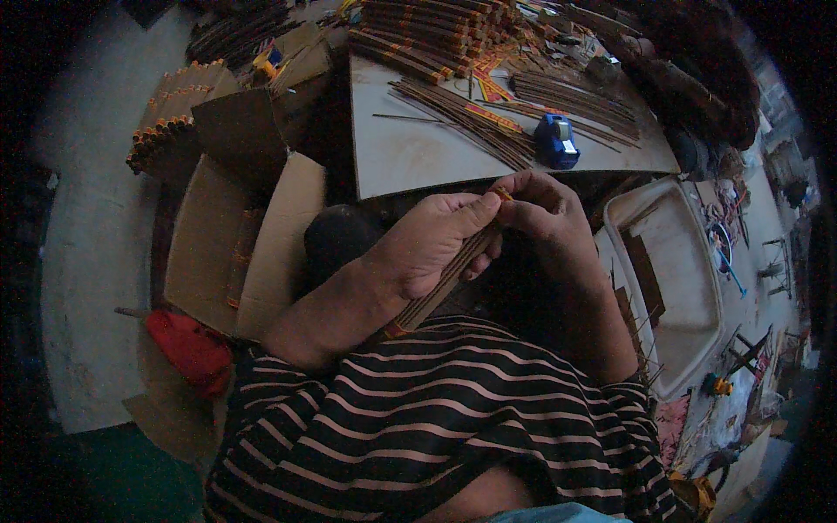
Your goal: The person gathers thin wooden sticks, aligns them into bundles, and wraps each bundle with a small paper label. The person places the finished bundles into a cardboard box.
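A bundle of thin brown sticks point(443, 285), likely incense by its look, slants across my lap with a red and yellow band at its lower end. My left hand point(440, 235) is closed round it, thumb near the upper end. The fingers of my right hand point(539, 205) pinch at that same upper end, where a bit of orange-yellow wrapping shows. Beyond my hands, loose brown sticks point(462, 118) lie on the white table point(410, 166), beside a blue tape dispenser point(556, 141).
Banded stick bundles point(427, 35) are piled at the table's back. An open cardboard box point(205, 235) with bundles inside stands left, near a red cloth point(187, 349). More bundles point(179, 105) stand behind it. At right sits a white plastic tub point(693, 322).
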`<state>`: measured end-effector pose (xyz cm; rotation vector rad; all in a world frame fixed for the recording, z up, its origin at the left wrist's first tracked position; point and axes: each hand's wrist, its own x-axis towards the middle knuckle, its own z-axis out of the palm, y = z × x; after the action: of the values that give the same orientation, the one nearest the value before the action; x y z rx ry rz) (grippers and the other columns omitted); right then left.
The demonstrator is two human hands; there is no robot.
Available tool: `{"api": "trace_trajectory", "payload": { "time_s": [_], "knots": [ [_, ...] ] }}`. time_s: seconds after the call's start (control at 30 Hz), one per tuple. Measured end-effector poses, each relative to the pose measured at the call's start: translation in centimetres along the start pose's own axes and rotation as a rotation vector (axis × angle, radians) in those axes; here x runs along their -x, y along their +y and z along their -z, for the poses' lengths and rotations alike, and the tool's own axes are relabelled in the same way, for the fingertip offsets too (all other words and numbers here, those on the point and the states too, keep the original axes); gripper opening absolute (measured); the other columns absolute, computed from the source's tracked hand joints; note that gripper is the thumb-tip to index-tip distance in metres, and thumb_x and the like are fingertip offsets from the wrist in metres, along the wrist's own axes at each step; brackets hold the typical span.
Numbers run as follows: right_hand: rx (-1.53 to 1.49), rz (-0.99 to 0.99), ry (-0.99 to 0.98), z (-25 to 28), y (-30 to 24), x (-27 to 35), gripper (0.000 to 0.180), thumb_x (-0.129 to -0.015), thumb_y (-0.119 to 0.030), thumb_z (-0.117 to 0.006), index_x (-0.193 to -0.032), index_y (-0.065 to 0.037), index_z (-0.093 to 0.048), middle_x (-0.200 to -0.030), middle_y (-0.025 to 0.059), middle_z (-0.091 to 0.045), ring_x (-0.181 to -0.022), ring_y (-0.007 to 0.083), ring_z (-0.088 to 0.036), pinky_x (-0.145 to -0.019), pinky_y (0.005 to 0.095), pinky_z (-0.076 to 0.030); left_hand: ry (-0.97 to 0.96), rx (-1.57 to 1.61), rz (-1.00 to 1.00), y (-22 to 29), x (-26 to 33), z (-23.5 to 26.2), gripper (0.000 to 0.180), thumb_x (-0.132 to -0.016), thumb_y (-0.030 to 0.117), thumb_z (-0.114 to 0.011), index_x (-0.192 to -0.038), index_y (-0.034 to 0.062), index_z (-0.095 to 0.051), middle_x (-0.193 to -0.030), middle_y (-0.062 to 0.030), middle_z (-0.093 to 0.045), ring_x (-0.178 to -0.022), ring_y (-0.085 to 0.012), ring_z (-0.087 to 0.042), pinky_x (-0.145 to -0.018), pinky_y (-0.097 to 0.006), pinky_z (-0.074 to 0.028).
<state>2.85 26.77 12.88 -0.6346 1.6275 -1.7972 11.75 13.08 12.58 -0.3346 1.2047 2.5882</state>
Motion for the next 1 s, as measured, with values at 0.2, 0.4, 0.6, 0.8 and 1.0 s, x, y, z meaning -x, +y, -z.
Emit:
{"api": "trace_trajectory", "payload": {
  "time_s": [0.2,0.4,0.6,0.8,1.0],
  "knots": [
    [0.079,0.015,0.032,-0.1,0.1,-0.4,0.018,-0.070,-0.010,-0.059,-0.084,0.000,-0.053,-0.077,0.0032,-0.056,-0.071,0.0104,-0.053,-0.069,0.0236,-0.042,0.018,-0.021,0.005,-0.1,-0.2,0.1,0.030,-0.091,0.032,-0.039,-0.091,0.0048,-0.052,-0.066,-0.0042,-0.054,-0.052,-0.0111,-0.051,-0.047,-0.019,-0.042],
    [0.200,0.031,0.062,-0.1,0.7,-0.8,0.019,-0.072,-0.013,-0.063,-0.082,0.000,-0.053,-0.076,0.0039,-0.055,-0.069,0.0101,-0.052,-0.063,0.0227,-0.042,0.084,0.008,-0.023,-0.1,-0.6,-0.4,0.043,-0.087,0.048,-0.039,-0.090,0.0075,-0.053,-0.067,-0.0054,-0.054,-0.056,-0.0129,-0.052,-0.048,-0.022,-0.042],
    [0.529,0.144,0.084,-0.2,0.8,-1.1,0.024,-0.074,-0.018,-0.066,-0.083,0.000,-0.052,-0.076,0.0046,-0.055,-0.068,0.0113,-0.054,-0.060,0.0231,-0.045,0.061,-0.039,-0.048,-0.7,-1.1,0.5,0.050,-0.085,0.053,-0.039,-0.094,0.0073,-0.057,-0.077,-0.0040,-0.059,-0.062,-0.0138,-0.056,-0.049,-0.024,-0.044],
    [-0.206,-0.021,-0.150,0.9,1.3,-1.0,0.031,-0.072,-0.023,-0.068,-0.088,-0.001,-0.052,-0.081,0.0041,-0.056,-0.074,0.0145,-0.055,-0.066,0.0253,-0.046,-0.045,0.001,0.013,-0.1,-1.0,0.7,0.048,-0.084,0.053,-0.041,-0.093,0.0080,-0.055,-0.071,-0.0048,-0.056,-0.055,-0.0122,-0.052,-0.046,-0.023,-0.041],
    [-0.312,0.192,-0.150,1.7,4.4,-1.8,0.030,-0.075,-0.019,-0.066,-0.096,0.001,-0.057,-0.094,0.0069,-0.054,-0.085,0.0155,-0.053,-0.076,0.0280,-0.043,-0.064,-0.030,0.018,0.7,-0.3,-0.2,0.036,-0.085,0.045,-0.045,-0.088,0.0093,-0.050,-0.064,-0.0033,-0.052,-0.049,-0.0096,-0.046,-0.044,-0.019,-0.037]
  ]
}}
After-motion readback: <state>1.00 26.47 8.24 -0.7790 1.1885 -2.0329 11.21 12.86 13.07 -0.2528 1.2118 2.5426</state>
